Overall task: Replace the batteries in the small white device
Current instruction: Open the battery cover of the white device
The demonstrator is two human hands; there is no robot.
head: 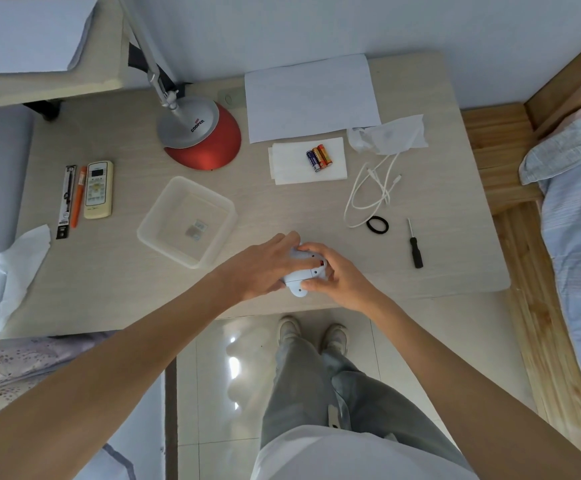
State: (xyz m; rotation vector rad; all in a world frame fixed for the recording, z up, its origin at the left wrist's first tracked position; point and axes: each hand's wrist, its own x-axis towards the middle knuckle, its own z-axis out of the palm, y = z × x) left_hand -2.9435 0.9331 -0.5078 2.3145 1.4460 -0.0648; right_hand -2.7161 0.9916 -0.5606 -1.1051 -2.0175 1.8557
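Beige table (pixel 282 216) carries three batteries (pixel 319 157) on a tissue (pixel 292 168), untouched; left hand (pixel 265 268) and right hand (pixel 339 277) both clasp the white device (pixel 299 284), so the swap seems barely begun.

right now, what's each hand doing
left hand: grips the device
right hand: grips the device too
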